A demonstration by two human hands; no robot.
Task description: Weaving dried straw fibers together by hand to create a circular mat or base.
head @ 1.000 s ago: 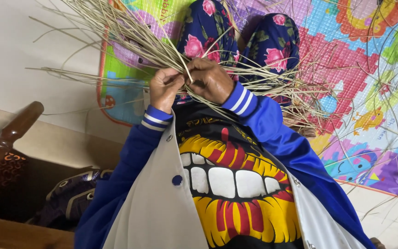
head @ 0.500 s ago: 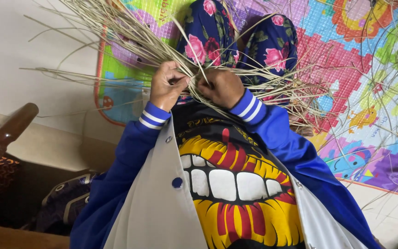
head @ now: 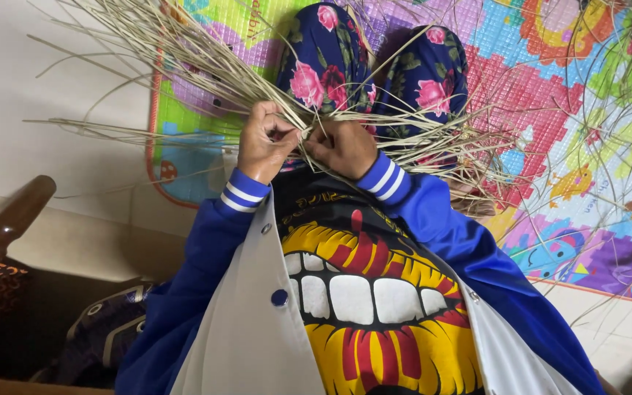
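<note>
Near the chest, left hand and right hand are both closed, fingers pinching a bundle of thin, dry, pale straw strands at the point where it gathers above the lap. The strands are stiff and fan outward over the floral-trousered knees and the coloured play mat beyond. Compared with half a second earlier, the hands sit slightly closer together; grip unchanged.

We see even, soft indoor light — colours vivid, no glare. Faint shadows under straw strands. Lower-left corner dim, murky. Focus mostly sharp — slight wide-angle stretch at edges.
</note>
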